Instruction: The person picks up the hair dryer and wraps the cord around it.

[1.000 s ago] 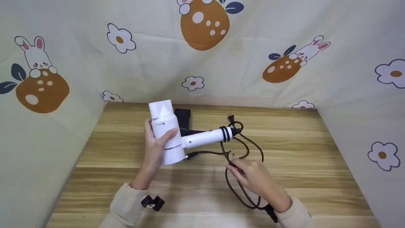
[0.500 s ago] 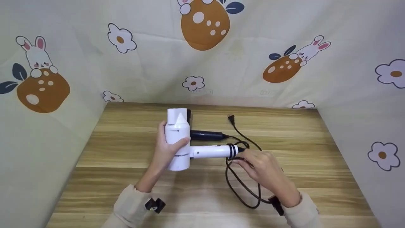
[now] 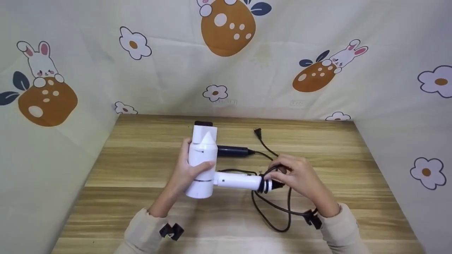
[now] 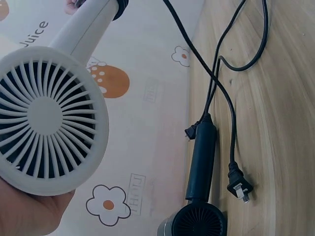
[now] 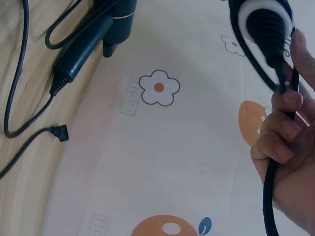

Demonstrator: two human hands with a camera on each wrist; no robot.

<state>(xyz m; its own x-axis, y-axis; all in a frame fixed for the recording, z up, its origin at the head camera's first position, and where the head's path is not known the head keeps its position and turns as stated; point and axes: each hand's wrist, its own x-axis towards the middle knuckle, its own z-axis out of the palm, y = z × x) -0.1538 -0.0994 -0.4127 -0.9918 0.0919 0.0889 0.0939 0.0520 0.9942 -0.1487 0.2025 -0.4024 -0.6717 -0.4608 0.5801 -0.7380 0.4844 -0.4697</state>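
My left hand (image 3: 183,173) grips the barrel of a white hair dryer (image 3: 201,187), held above the table with its handle pointing right. Its round slatted intake grille (image 4: 45,115) faces the left wrist camera. Several turns of black power cord (image 3: 262,184) wrap the end of the handle. Close to that end, my right hand (image 3: 302,176) pinches the cord between thumb and fingers; in the right wrist view the cord (image 5: 269,196) runs down across the curled fingers. Behind the white dryer lies a dark hair dryer (image 3: 233,151), its barrel mostly hidden in the head view.
A black plug (image 3: 258,133) lies toward the back of the wooden table (image 3: 328,158). Loose cord loops (image 3: 279,230) hang or lie below the right hand. Another plug (image 4: 238,184) with bare prongs shows in the left wrist view. A printed curtain (image 3: 169,70) surrounds the table.
The white hair dryer has shifted right and nearer to me, its handle tipping slightly downward. My right hand has risen and carried the cord up over the handle's end, beside the existing turns.
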